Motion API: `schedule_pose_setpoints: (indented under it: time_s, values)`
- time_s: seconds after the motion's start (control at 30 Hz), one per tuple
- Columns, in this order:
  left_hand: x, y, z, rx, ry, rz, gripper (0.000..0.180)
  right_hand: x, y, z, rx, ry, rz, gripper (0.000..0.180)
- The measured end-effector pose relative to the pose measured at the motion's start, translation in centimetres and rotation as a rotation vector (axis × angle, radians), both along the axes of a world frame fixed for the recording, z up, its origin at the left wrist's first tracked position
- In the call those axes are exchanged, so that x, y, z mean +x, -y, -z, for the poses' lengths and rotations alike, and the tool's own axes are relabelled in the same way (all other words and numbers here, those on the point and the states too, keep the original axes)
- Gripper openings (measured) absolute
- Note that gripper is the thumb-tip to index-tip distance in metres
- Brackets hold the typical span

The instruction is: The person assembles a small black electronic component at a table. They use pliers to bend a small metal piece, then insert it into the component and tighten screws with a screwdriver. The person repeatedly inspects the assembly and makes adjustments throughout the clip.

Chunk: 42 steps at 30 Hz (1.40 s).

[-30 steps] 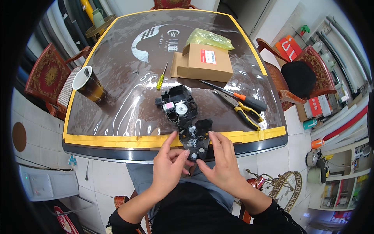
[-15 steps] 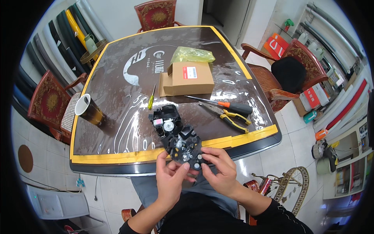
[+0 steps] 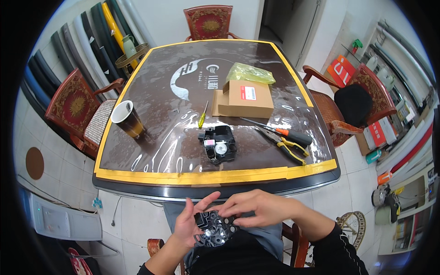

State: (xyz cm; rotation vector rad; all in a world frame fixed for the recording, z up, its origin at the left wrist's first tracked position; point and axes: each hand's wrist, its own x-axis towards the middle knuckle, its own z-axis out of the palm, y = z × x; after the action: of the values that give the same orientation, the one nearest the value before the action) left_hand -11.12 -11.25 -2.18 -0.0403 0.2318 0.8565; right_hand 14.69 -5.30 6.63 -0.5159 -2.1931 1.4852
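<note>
Below the table's near edge, over my lap, I hold a black plastic mechanical part with round holes. My left hand cups it from the left with thumb and fingers spread around it. My right hand lies over its upper right side, fingers pointing left. A second black mechanical part with a pale round centre lies on the brown table just beyond the yellow edge strip, apart from both hands.
On the table lie a cardboard box, a yellow-green bag, a yellow screwdriver, an orange-handled screwdriver, yellow-handled pliers and a paper cup. Red chairs stand around it.
Both hands drew back with one black part from the table edge down toward my lap. The other black part stayed on the table.
</note>
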Motion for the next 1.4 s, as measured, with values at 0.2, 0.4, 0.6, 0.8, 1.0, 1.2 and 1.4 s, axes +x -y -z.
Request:
schedule_pose_setpoints:
  time_s: [0.2,0.4,0.6,0.8,1.0,1.2,1.4]
  values:
    - [-0.7,0.2,-0.4,0.193,-0.352,-0.314,0.063,-6.4,-15.2,-2.2,0.578,0.272,0.637,0.023]
    - [-2.5,0.0,-0.6,0.388,-0.532,-0.588,0.049,-13.3,-24.8,1.8,0.760,0.892,0.587,0.024]
    - [-3.9,0.1,0.2,0.307,-0.522,-0.572,0.049,-13.3,-24.3,1.9,0.930,0.797,0.696,0.025]
    - [-4.2,0.6,1.2,0.194,-0.359,-0.433,0.047,-8.2,-8.6,-2.9,0.563,0.310,0.243,0.019]
    - [-3.0,1.5,1.4,0.199,-0.343,-0.309,0.041,-5.4,1.3,1.6,0.164,0.214,0.182,0.016]
    - [-1.3,2.2,1.1,0.142,-0.326,-0.160,0.032,-2.7,3.1,4.5,0.094,0.205,0.074,0.024]
    - [-0.5,2.4,0.4,0.179,-0.402,-0.074,0.032,-1.2,3.3,6.1,-0.162,0.060,-0.057,0.036]
